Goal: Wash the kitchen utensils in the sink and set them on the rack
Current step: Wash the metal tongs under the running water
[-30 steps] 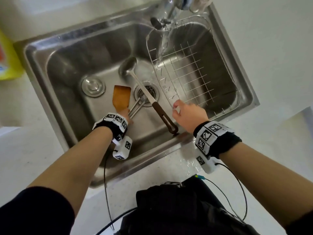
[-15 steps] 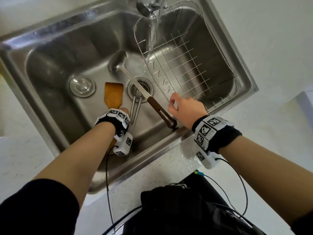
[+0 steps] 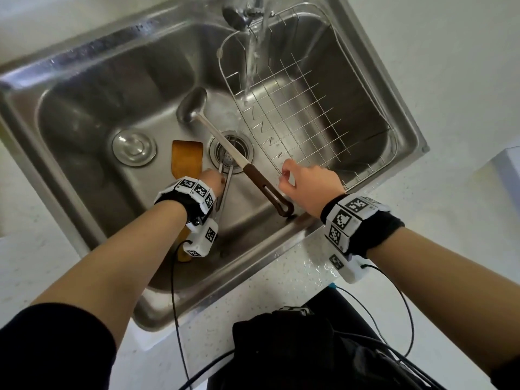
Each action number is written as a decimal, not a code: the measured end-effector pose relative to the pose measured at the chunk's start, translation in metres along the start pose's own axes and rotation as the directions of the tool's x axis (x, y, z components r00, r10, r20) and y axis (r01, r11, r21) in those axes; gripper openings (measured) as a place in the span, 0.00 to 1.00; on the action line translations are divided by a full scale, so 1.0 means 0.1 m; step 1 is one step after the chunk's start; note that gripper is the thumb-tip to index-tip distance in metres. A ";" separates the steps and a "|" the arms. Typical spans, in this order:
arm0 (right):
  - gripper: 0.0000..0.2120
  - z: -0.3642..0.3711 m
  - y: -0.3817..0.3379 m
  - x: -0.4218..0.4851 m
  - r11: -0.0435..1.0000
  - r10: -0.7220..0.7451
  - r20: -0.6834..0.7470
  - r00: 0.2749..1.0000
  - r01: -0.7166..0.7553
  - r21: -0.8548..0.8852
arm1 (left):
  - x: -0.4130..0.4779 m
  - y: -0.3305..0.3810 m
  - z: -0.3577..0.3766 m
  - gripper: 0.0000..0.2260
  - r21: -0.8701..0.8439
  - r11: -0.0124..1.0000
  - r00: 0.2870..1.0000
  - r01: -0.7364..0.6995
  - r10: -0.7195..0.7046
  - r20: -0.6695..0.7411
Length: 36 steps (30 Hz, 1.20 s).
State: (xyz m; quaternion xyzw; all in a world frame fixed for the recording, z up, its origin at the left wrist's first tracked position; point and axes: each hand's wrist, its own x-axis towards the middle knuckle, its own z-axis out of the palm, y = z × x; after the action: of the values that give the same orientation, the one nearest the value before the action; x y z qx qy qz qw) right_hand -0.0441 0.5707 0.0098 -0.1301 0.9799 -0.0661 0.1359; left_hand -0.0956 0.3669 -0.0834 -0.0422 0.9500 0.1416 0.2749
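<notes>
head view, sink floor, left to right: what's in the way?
round metal cap → wooden spatula → drain strainer → wire rack. Left out: the ladle and tongs, which both overlap the drain.

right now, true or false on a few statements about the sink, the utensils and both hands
1. Water runs from the tap. True.
2. The ladle sits in the wire rack. False: it lies on the sink floor across the drain, and the rack holds no utensil.
3. The right hand pinches the rack's near corner. True.
4. The left hand holds the ladle's brown handle. False: that handle lies free between the hands, and the left hand is down at the tongs.
5. The wooden spatula lies in the sink. True.
</notes>
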 end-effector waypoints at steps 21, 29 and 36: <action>0.14 0.45 0.40 -0.07 0.978 0.209 0.188 0.960 -0.210 -0.018 | -0.11 -0.06 0.22 0.14 -0.160 0.986 0.982 0.051 -0.020 0.187; 0.20 0.68 0.35 -0.10 0.955 0.295 0.073 0.953 -0.291 -0.058 | -0.20 -0.09 0.09 0.13 -0.473 0.874 0.981 0.111 -0.021 0.193; 0.24 0.73 -0.15 0.03 0.844 -0.003 0.297 0.955 -0.157 0.513 | -0.52 0.17 -0.13 0.16 -0.884 0.462 0.974 0.076 0.156 0.165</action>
State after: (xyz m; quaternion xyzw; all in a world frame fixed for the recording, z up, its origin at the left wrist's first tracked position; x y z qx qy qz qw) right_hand -0.0229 0.5489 -0.0578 -0.0559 0.8974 -0.3096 0.3094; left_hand -0.0617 0.3798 -0.0407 -0.1400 0.7021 0.6236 0.3142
